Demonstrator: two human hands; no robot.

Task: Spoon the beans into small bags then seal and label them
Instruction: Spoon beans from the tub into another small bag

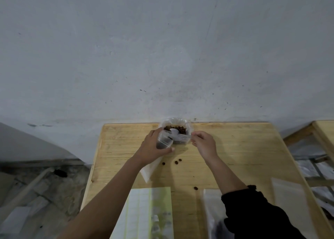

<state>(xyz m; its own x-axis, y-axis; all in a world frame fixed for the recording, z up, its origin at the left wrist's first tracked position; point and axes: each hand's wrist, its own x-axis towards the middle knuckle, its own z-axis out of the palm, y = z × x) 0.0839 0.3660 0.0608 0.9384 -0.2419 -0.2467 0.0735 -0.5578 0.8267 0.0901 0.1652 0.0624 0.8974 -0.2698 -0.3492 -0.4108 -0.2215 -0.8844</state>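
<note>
A clear bag of brown beans stands at the far edge of the wooden table, against the wall. My left hand grips a small clear bag with some beans in its bottom, held just in front of the big bag. My right hand pinches the handle of a white plastic spoon, whose bowl lies over the beans. Loose beans lie on the table below my hands.
A sheet of labels lies at the near edge. Empty clear bags lie near right, another flat bag under my left wrist. The table's left edge drops to a littered floor; a second wooden frame stands right.
</note>
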